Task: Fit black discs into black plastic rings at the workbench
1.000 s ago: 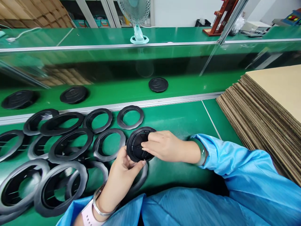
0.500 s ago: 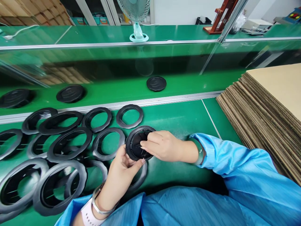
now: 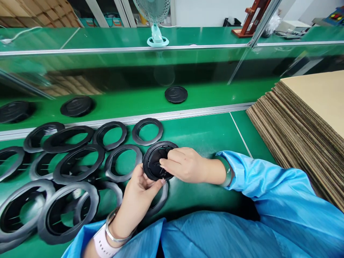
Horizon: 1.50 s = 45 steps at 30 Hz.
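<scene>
Together, Both Hands Held One Black Disc

Low over the green bench, the left hand gripped a round black plastic disc from below, thumb and fingers closed on its near rim. The right hand lay across the disc's right side, fingers curled onto its ribbed inner face. The disc was tilted toward the camera, just above a black ring lying flat under the hands.

More black rings lay spread and overlapping to the left. Three finished discs sat well apart on the green conveyor belt beyond the metal rail. A stack of cardboard sheets stood at the right, and a small fan on the far shelf.
</scene>
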Each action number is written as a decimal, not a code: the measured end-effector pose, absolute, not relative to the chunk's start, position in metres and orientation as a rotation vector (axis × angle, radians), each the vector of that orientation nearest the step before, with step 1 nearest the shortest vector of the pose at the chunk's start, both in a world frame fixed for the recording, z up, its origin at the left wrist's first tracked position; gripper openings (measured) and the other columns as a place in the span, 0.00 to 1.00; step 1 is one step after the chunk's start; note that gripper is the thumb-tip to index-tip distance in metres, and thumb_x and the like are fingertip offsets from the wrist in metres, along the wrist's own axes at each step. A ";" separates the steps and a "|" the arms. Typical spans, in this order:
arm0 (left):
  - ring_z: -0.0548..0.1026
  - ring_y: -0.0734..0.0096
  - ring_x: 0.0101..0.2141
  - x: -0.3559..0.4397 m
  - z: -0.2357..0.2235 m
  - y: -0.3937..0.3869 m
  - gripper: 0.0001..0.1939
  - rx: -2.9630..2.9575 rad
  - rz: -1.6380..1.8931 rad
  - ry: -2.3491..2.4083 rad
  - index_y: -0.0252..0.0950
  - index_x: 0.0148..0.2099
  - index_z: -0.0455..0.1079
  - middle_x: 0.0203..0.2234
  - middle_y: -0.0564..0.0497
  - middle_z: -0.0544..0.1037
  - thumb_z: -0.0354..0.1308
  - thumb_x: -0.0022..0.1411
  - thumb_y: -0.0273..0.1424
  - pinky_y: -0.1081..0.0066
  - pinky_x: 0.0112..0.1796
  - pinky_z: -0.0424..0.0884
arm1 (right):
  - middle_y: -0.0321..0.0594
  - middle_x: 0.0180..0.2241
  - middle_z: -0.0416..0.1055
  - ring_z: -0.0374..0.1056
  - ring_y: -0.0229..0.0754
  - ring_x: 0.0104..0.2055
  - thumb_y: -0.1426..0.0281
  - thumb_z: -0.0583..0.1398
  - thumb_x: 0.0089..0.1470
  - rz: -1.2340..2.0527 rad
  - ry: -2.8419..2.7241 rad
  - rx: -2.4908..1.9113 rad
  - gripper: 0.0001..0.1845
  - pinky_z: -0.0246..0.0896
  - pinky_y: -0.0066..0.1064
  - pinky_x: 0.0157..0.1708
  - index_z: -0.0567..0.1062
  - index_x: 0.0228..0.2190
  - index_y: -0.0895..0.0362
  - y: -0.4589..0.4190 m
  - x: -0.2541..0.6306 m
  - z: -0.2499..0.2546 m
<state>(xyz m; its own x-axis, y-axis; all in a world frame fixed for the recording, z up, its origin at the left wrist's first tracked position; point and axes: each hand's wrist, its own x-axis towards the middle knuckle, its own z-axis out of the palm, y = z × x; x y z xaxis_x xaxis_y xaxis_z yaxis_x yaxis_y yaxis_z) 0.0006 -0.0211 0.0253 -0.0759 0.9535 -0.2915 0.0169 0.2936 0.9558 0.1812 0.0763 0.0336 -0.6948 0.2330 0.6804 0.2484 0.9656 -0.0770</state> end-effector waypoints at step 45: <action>0.76 0.68 0.32 0.001 0.027 -0.026 0.31 1.085 1.001 1.476 0.36 0.53 0.58 0.34 0.51 0.77 0.69 0.53 0.36 0.74 0.32 0.74 | 0.50 0.41 0.66 0.64 0.50 0.40 0.77 0.58 0.62 0.228 -2.729 -0.606 0.22 0.68 0.40 0.41 0.64 0.56 0.69 0.067 0.179 0.040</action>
